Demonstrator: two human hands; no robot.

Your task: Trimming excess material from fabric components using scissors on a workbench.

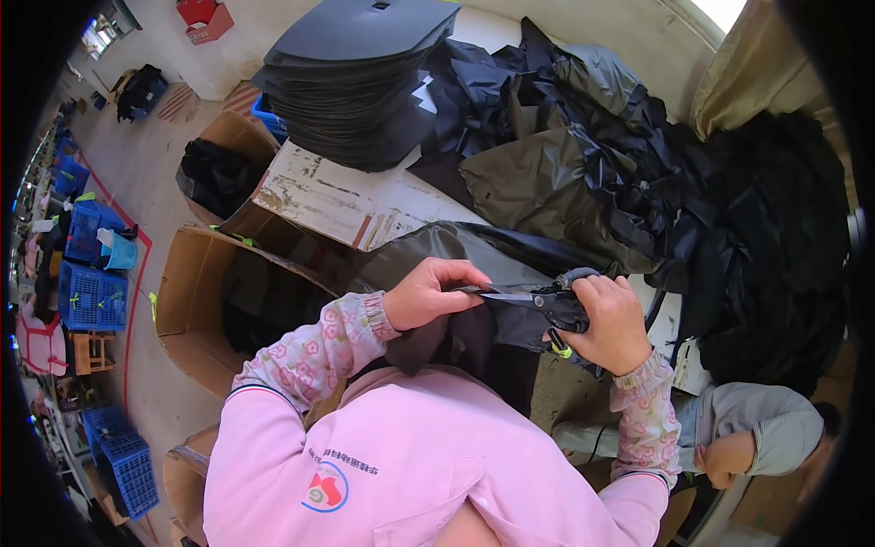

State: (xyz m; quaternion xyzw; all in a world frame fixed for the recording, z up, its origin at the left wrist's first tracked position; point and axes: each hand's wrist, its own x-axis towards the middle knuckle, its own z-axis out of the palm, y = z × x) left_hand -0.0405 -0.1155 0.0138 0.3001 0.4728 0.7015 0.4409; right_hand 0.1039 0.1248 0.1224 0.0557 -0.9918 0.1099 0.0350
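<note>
Two hands are close together near the front edge of the white worktop. The right hand has its fingers closed around the black handles of the scissors; the left hand pinches a thin dark piece just at the blade tip. Crumpled, shiny dark fabric crowds the worktop, leaving open room mainly at its chipped left part, beside stacked smooth grey sheets. The pink shirt bears a round emblem and small dark writing.
</note>
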